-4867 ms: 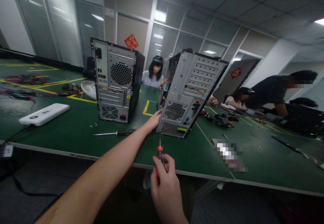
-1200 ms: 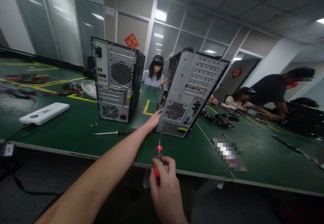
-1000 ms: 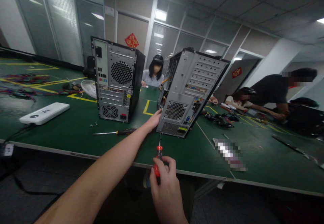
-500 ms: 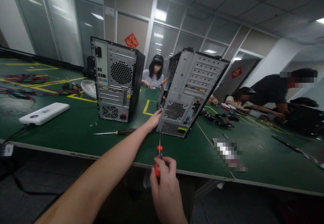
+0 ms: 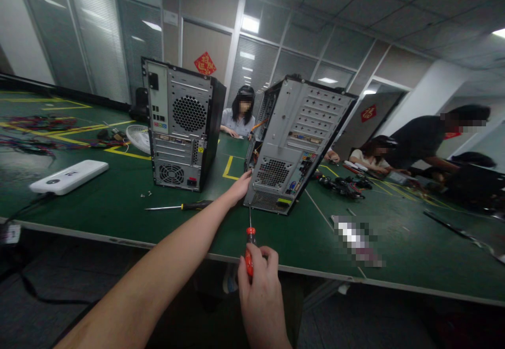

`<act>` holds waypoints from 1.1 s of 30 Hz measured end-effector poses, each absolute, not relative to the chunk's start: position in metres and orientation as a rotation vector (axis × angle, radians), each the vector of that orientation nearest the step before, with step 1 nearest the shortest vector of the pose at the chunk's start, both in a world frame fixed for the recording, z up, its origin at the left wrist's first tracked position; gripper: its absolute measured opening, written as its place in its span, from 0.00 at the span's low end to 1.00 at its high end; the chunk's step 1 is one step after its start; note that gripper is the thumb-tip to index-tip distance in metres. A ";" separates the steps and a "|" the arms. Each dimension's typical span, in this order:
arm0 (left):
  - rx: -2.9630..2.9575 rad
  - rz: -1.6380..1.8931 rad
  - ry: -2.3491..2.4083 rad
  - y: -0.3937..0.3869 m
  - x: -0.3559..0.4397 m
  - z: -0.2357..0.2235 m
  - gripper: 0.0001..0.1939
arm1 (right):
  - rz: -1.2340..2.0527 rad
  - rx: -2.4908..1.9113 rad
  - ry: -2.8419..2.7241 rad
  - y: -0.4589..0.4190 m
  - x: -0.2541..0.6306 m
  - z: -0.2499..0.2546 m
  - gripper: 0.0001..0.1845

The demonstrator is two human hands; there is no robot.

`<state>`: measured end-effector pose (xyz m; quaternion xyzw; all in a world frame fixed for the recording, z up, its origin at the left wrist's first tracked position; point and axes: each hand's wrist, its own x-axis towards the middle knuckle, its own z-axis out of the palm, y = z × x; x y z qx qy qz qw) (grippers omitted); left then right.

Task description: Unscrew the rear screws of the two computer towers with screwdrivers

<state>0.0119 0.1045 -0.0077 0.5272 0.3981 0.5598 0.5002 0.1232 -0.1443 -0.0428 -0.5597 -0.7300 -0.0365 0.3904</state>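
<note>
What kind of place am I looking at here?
Probably a computer repair or training room, though no sign settles which: two PC cases stand on a long green table, bundled cables lie nearby, and the right hand holds a screwdriver.

White power bank (image 5: 69, 177) lies on the green table (image 5: 118, 222), a black cable (image 5: 29, 204) at its near end. The left-hand computer tower (image 5: 181, 151) stands upright, partly hiding a white basket (image 5: 137, 137). Tangled black cables (image 5: 345, 186) lie at right. A person (image 5: 238, 120) in a light top sits across the table.
</note>
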 end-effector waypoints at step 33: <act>1.283 1.328 0.884 0.111 0.013 -0.011 0.33 | -0.118 -1.897 -1.980 -0.142 0.123 -0.040 0.07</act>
